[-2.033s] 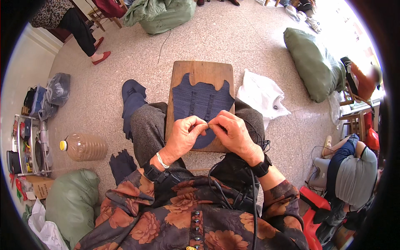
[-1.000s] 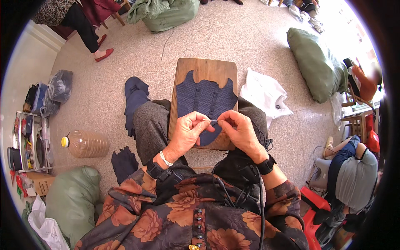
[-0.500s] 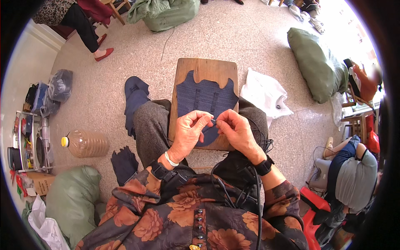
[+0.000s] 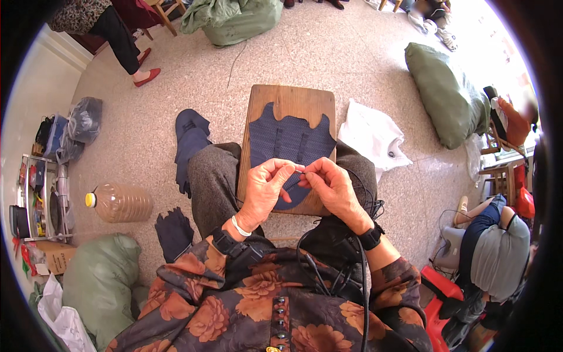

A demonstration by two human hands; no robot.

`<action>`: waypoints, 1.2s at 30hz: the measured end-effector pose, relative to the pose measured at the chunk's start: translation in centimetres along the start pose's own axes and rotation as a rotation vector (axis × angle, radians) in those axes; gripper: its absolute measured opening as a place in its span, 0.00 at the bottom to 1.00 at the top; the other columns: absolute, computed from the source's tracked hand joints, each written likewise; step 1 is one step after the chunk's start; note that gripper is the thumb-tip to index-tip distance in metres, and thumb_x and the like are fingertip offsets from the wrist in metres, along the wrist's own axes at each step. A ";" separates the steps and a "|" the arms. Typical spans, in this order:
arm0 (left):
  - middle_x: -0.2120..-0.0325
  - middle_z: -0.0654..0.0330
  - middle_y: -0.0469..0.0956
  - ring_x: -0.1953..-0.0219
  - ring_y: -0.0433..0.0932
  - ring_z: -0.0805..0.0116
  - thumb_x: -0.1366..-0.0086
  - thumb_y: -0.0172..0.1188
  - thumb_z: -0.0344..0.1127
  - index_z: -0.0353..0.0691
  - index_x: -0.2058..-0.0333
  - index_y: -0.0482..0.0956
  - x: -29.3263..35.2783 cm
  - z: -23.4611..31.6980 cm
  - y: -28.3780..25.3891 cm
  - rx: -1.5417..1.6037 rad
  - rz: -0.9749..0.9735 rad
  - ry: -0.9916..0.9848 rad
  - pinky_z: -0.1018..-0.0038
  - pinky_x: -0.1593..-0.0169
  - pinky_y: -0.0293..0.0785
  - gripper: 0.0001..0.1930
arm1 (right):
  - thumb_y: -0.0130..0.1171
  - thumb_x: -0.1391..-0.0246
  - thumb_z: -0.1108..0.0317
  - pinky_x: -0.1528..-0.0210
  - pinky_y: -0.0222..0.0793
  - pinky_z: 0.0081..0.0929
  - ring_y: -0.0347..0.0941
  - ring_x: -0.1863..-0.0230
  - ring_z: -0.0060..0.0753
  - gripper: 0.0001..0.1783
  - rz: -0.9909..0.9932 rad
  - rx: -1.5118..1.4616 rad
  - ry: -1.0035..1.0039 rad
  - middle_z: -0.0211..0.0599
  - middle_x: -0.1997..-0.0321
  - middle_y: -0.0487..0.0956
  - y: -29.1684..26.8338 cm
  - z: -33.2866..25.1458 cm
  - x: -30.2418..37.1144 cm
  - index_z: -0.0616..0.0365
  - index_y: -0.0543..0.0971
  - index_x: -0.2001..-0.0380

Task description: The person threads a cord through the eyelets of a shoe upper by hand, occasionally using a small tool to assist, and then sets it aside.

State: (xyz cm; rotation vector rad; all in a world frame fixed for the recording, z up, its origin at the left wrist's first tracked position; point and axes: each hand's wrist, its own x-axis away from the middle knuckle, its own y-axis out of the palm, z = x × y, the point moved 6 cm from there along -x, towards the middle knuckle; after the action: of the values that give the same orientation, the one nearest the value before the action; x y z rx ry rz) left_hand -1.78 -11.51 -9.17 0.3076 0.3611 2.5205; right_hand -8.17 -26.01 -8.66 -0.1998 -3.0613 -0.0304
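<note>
A: Head view, status?

B: Person seated, wooden board (image 4: pixel 291 104) resting across the lap. Dark blue knitted piece (image 4: pixel 290 144) lies flat on it, scalloped top edge toward the far end, lower part hidden under the hands.

A: Hands?

B: Left hand (image 4: pixel 265 190) and right hand (image 4: pixel 332 186) meet over the near end of the piece, fingertips touching. Both pinched closed on something very fine at the junction. Looks like thread or a needle, too small to confirm.

A: So gripping what, exactly?

B: Can't tell the item. Pinch grip on both sides, that's certain. Neither hand holds the fabric itself as far as I see; they hover just above its lower edge.

A: Progress?

B: My read: mid-work. Piece is cut and laid out, ribbed lines visible on its face. No visible stitching done near the hands, but detail is too small to judge. A dark blue fabric piece (image 4: pixel 189 141) lies on the floor by the left knee and a dark glove-shaped piece (image 4: pixel 173 230) sits nearer the left side. Could be finished or waiting stock, unclear.

A: Anything else around?

B: Plastic bottle (image 4: pixel 120 202) on its side to the left, white cloth (image 4: pixel 372 138) just right of the board, green sacks (image 4: pixel 446 94) further off. Other people at the rim, not involved.
</note>
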 end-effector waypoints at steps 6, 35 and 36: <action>0.57 0.53 0.84 0.69 0.79 0.79 0.28 0.59 0.40 0.33 0.59 0.82 0.1 -0.2 0.0 0.015 0.033 -0.009 0.81 0.76 0.78 0.13 | 0.58 0.36 0.72 0.61 0.75 0.22 0.79 0.64 0.22 0.05 0.042 0.101 -0.070 0.34 0.68 0.81 -0.2 0.0 -0.2 0.64 0.76 0.63; 0.60 0.59 0.84 0.64 0.80 0.80 0.28 0.59 0.40 0.36 0.59 0.81 0.0 -1.5 -0.2 0.033 0.034 -0.026 0.83 0.76 0.78 0.11 | 0.57 0.37 0.72 0.59 0.75 0.22 0.80 0.63 0.22 0.06 0.026 0.063 -0.011 0.37 0.68 0.83 -0.2 1.3 -0.6 0.66 0.77 0.64; 0.60 0.60 0.84 0.64 0.80 0.80 0.28 0.59 0.40 0.37 0.59 0.81 0.0 -1.6 -0.2 0.034 0.028 -0.030 0.83 0.76 0.78 0.11 | 0.57 0.37 0.72 0.59 0.75 0.22 0.80 0.63 0.22 0.06 0.026 0.063 -0.010 0.37 0.68 0.83 -0.2 1.2 -0.6 0.66 0.77 0.64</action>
State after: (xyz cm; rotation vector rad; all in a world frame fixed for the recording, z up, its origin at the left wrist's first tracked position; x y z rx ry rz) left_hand -2.16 -11.64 -10.69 0.3657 0.3904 2.5368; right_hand -7.70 -26.22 -9.88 -0.2368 -3.0639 0.0688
